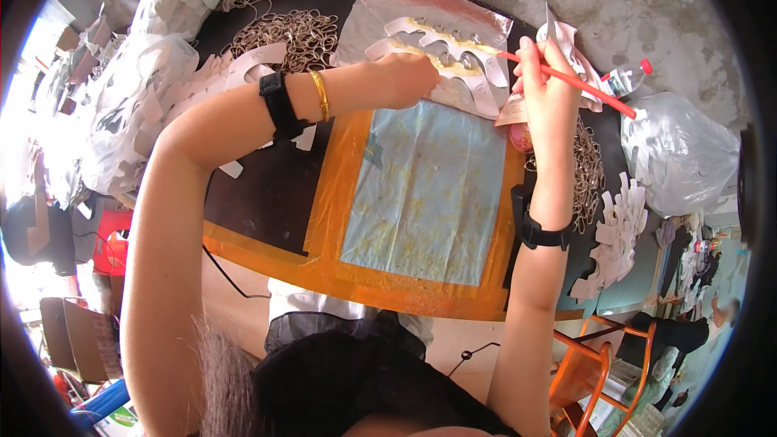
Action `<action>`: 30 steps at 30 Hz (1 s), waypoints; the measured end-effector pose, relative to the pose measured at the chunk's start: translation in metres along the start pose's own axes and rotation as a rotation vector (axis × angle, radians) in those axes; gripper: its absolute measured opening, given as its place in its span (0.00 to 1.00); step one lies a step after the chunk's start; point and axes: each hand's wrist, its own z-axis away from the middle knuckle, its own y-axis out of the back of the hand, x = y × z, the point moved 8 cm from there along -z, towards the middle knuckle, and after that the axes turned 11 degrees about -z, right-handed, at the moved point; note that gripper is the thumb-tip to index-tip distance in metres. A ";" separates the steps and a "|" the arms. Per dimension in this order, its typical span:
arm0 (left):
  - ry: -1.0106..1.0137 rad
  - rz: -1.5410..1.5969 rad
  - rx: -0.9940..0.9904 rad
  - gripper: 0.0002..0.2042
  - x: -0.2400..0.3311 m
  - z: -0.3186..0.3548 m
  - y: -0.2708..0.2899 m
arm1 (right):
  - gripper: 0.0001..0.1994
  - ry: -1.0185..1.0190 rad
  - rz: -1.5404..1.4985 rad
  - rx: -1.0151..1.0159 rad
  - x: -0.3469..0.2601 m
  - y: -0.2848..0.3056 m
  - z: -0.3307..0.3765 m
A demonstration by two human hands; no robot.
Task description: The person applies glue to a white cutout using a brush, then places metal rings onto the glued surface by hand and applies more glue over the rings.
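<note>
My right hand (549, 85) is closed around a slim red brush (584, 87). Its tip reaches the yellow-smeared edge of a white curved strip (443, 35), which carries several metal rings. A second white strip (460, 71), also with rings and yellow smears, lies just nearer to me. Beside that strip, my left hand (409, 81) is closed with its back turned up; its fingertips are mostly hidden, and I cannot tell what they hold. Both strips rest on a shiny plastic-covered sheet (368, 20) at the table's far side.
A blue stained sheet (421, 194), bordered by orange tape (324, 194), covers the table's middle. Metal rings (287, 36) pile up at the far left. White cut pieces (611, 235) and a clear plastic bag (680, 154) are on the right. An orange chair (595, 372) stands lower right.
</note>
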 end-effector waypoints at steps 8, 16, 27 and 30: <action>0.069 0.094 0.068 0.12 -0.009 0.000 -0.004 | 0.10 0.042 -0.301 0.184 -0.028 0.022 -0.002; 0.268 0.097 0.179 0.15 -0.075 0.028 0.044 | 0.30 0.236 0.036 0.021 -0.030 0.010 0.000; 0.220 0.214 0.155 0.08 -0.168 0.097 0.019 | 0.12 -0.007 -0.019 0.098 -0.016 0.006 0.002; 0.207 0.238 0.286 0.08 -0.153 0.093 0.015 | 0.10 0.206 -0.120 0.090 -0.007 -0.011 0.004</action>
